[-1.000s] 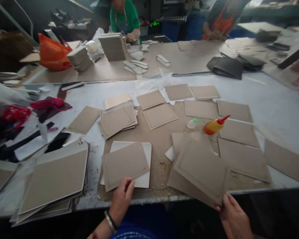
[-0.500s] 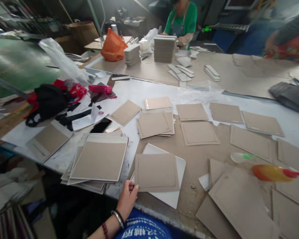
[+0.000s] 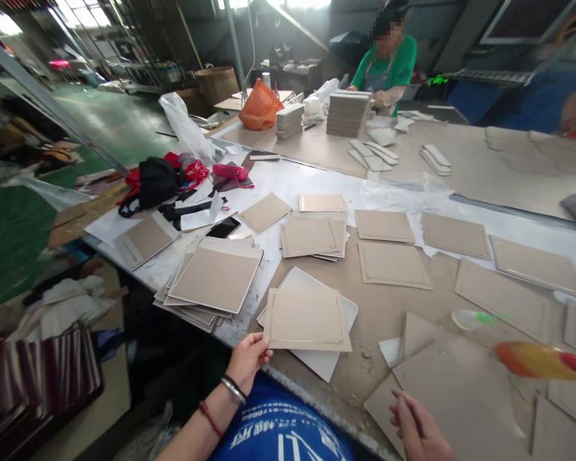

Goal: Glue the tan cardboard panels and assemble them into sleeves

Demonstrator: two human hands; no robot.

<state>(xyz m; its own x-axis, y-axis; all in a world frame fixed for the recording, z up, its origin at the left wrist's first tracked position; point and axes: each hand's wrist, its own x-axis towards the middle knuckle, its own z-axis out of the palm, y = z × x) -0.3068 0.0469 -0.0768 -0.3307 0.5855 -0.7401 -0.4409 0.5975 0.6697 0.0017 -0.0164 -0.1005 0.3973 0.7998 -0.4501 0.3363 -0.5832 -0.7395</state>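
Observation:
My left hand (image 3: 248,360) pinches the near left corner of a brown cardboard panel (image 3: 304,320) with a thin glossy line along its edges. Beneath that panel a white board (image 3: 322,366) lies askew, partly covered. Over the large brown sheets (image 3: 454,390) at the lower right hovers my right hand (image 3: 417,426), its fingers loosely extended and nothing seen in them. An orange-yellow squeeze bottle (image 3: 532,360) with a red end lies beyond it, near a whitish, green-tipped piece (image 3: 473,319).
Left of the held panel is a stack of boards (image 3: 216,278). Several similar panels (image 3: 393,264) are spread over the table. A phone (image 3: 223,227) and a black bag (image 3: 158,182) lie at the left. A person in green (image 3: 391,67) works behind a tall board stack (image 3: 348,115).
My right hand has come into view at the lower right. The panel's near edge now looks slightly raised in my left hand. The camera view has turned left and up.

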